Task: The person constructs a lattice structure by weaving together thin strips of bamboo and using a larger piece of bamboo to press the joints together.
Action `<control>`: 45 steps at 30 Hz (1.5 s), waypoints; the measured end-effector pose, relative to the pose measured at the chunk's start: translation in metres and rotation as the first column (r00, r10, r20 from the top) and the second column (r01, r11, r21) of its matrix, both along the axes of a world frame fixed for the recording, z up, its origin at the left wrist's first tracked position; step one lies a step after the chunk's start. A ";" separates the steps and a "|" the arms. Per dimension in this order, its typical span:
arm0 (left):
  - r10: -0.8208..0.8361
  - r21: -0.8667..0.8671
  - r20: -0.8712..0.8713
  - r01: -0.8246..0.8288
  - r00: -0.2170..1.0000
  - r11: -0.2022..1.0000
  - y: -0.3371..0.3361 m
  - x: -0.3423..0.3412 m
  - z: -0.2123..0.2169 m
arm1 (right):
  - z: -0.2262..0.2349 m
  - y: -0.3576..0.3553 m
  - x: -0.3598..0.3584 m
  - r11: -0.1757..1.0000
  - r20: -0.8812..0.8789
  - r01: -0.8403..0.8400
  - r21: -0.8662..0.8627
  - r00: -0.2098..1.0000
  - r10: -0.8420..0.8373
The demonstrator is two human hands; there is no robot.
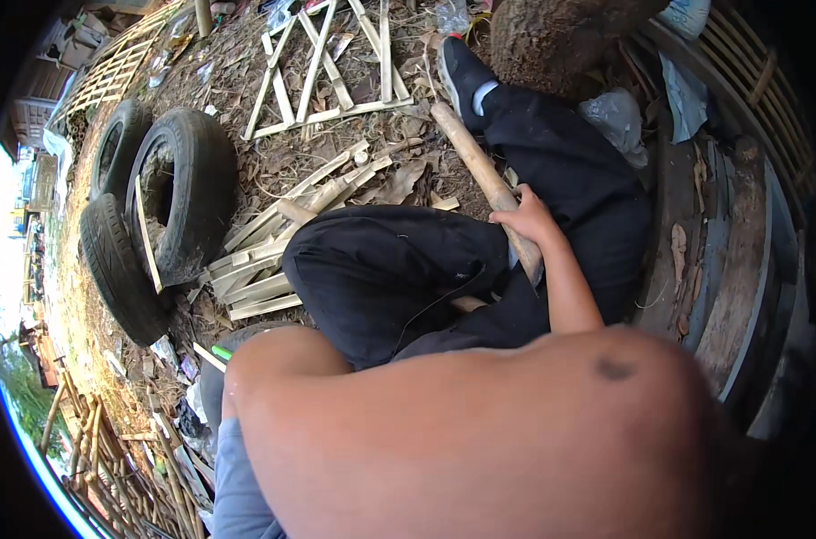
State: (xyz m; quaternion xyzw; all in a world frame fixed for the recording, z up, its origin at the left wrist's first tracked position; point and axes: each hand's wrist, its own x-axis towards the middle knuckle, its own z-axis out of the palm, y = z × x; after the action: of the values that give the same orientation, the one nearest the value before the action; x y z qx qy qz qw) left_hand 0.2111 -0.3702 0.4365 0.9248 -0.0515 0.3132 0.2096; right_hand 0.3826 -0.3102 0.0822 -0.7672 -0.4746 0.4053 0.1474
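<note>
My right hand (527,217) is closed round a thick, light-brown wooden pole (473,154), near its lower end. The pole slants over my dark trousers (574,153), its far end close to my shoe (462,81). A bare arm (462,431), large and blurred, crosses the lower part of the view, apparently my left one. Its hand is not in view. Left of my bent knee lies a pile of split bamboo strips (269,260). Farther off, a frame of crossed strips (332,76) rests on the ground.
Several old tyres (215,193) stand at the left. A tree stump (561,40) is beyond my foot, with a clear plastic bag (616,121) beside it. Weathered planks (736,260) line the right side. Bamboo poles (111,463) are heaped at lower left.
</note>
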 end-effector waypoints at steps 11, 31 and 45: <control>-0.359 -0.251 0.066 0.364 0.931 0.897 0.004 0.059 -0.047 | 0.006 0.003 0.002 0.999 -0.088 0.046 0.022 0.995 -0.044; 0.260 0.084 -0.965 -0.966 -0.019 0.244 0.266 -0.171 -0.360 | -0.007 0.014 0.014 1.000 -0.104 0.024 0.004 0.994 -0.023; 0.243 -0.193 -0.940 -0.962 0.238 0.195 0.291 -0.188 -0.318 | 0.005 0.018 0.007 0.948 -0.350 0.207 -0.240 0.893 -0.284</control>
State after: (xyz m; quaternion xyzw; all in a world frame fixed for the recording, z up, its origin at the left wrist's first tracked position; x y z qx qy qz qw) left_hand 0.0229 -0.0790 0.1189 0.6663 0.6148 -0.0564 0.4182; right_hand 0.3900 -0.2923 0.0868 -0.7387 -0.2934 0.5692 0.2103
